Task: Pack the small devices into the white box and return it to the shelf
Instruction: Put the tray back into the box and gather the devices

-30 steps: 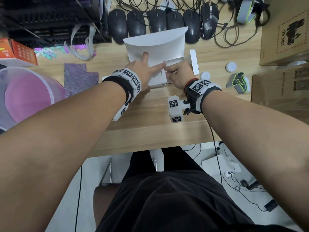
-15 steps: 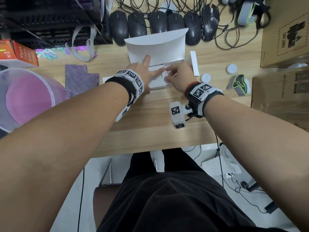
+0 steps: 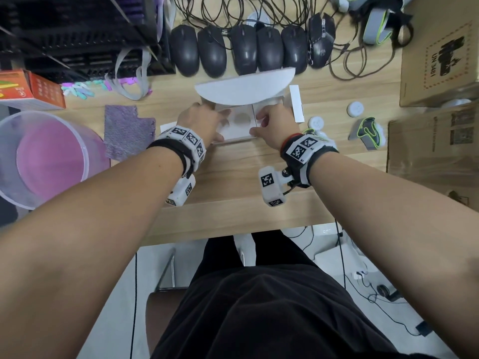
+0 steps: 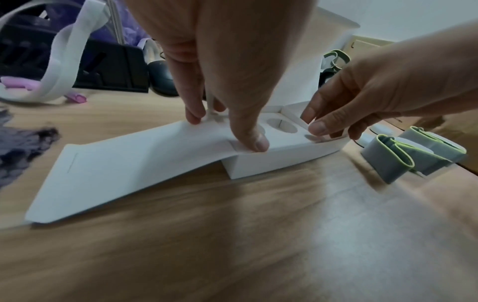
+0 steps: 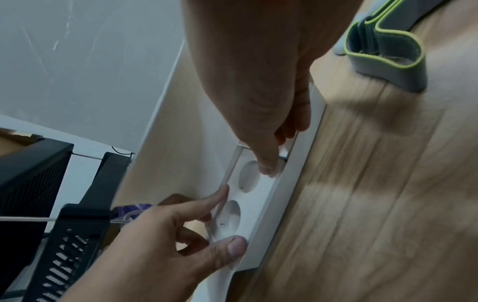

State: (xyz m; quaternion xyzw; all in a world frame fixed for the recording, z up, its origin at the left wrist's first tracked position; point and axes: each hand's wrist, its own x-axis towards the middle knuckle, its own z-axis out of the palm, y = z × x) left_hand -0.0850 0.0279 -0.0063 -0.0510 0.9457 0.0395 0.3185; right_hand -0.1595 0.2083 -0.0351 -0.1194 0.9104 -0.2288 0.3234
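Far left on the wooden desk (image 3: 233,203): a clear tub (image 3: 44,161) with pink inside, then a purple cloth (image 3: 127,130). Centre: the white box (image 3: 238,136) lies open on the desk, lid (image 3: 246,86) raised behind it, an insert with round cut-outs (image 4: 282,124) showing. Left hand (image 3: 202,120) holds the box's left end, thumb pressing the insert, fingers pinching a thin flap. Right hand (image 3: 272,123) grips the right end, thumb at the front edge. Row of black mice (image 3: 248,47) behind. Right of the box: two small round white devices (image 3: 355,108), a grey strap with green edging (image 3: 368,130), cardboard boxes (image 3: 440,60).
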